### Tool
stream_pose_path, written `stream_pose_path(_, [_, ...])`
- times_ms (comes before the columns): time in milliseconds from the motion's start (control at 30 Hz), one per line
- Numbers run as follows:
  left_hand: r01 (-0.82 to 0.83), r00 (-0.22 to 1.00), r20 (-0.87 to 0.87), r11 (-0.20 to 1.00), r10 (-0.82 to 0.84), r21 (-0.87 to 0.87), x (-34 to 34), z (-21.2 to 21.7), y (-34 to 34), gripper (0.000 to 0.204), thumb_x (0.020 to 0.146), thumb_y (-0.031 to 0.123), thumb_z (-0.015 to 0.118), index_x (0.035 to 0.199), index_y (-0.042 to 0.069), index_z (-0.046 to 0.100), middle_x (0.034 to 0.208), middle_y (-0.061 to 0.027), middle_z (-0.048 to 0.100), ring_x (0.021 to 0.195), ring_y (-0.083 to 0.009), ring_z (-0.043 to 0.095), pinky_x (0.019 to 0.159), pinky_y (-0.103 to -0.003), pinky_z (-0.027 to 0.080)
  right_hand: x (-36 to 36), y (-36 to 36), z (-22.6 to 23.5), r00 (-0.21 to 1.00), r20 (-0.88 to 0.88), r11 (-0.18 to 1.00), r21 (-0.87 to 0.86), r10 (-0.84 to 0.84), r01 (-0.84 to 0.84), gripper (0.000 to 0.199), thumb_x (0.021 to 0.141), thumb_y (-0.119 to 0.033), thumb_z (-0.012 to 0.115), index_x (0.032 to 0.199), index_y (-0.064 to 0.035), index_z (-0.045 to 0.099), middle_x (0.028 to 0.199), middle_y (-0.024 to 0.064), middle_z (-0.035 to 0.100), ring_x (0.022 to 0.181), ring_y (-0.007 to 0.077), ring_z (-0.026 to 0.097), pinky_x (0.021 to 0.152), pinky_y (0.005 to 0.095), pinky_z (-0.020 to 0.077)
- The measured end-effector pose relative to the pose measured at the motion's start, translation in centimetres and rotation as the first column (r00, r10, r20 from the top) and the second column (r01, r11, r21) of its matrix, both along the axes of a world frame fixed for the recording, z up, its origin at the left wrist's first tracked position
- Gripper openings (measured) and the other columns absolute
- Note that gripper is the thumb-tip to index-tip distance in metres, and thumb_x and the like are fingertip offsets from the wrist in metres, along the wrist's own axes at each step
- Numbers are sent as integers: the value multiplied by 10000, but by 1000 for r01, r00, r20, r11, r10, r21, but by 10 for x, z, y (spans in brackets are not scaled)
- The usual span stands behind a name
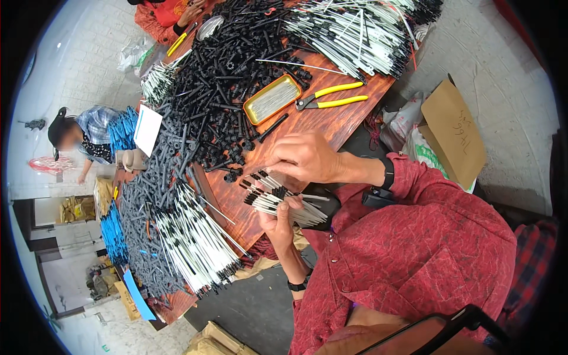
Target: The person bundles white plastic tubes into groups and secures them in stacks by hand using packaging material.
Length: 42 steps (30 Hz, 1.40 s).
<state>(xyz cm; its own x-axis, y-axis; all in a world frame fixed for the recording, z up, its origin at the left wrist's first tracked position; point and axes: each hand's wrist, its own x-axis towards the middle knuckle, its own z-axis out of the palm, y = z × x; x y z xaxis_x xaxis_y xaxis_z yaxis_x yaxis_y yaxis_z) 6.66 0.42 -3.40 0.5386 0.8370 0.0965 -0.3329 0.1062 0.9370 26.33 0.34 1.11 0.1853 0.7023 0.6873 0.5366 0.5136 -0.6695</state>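
Hands met just off the near edge of the reddish-brown wooden surface [331, 127]. The left hand [278, 222] was closed around a fanned bundle of thin white rods with black plastic end caps [278, 198], gripping it from below, the capped ends pointing up and to the left. The right hand [305, 157] came in from above, its fingers pinched down onto the capped tips of that bundle; whether it had one rod nipped between them could not be told. Both wrists carried black bands, and both arms wore a red patterned sleeve.

Just beyond the hands, on the surface, sprawled a big heap of loose black plastic connector pieces [231, 77]. Beside that heap sat a shallow rectangular yellow metal tray [272, 99] with thin pale pins in it, and just right of the tray lay yellow-handled cutting pliers [331, 97]. At the far end rested a stack of finished white rods with black ends [355, 32]; a second such stack [198, 242] lay at the left end, next to a spread of grey plastic pieces [145, 201].

Farther out, a brown cardboard sheet [452, 133] leaned on white bags on the floor to the right. Another person in a plaid shirt [92, 139] worked at the left, near blue bundles, and a red-sleeved arm [163, 15] showed at the top.
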Motion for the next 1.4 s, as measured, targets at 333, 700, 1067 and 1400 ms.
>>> stream_pose_path(333, [46,998,-43,999,-45,26,0,1,-2,705,989,110,542,1527,-4,101,799,-99,610,746,-206,609,889,-459,517,-2,-9,14,996,-85,983,-176,37,-51,100,788,-122,717,809,-44,658,760,73,646,703,275,641,600,371,495])
stream_pose_path(700, [41,998,-38,999,-40,7,-3,-5,1,717,978,105,560,1523,-6,107,800,-112,609,740,-211,609,881,-464,519,5,9,29,958,193,953,-261,210,-156,187,841,-230,585,875,-115,728,768,82,695,731,295,675,613,417,505])
stream_pose_path(1067, [2,1000,-10,1000,-2,15,2,3,-3,839,955,114,603,1549,92,10,781,-85,580,706,-193,584,823,-443,528,2,8,31,967,167,962,-226,192,-152,151,837,-209,610,862,-120,729,729,81,694,641,285,668,556,400,492])
stream_pose_path(1400, [0,1000,-13,1000,0,2,2,3,-5,842,957,115,600,1547,101,0,783,-89,582,709,-197,586,830,-447,525,3,7,30,963,202,969,-207,178,-136,142,844,-206,621,884,-113,722,732,97,693,647,283,671,548,389,488])
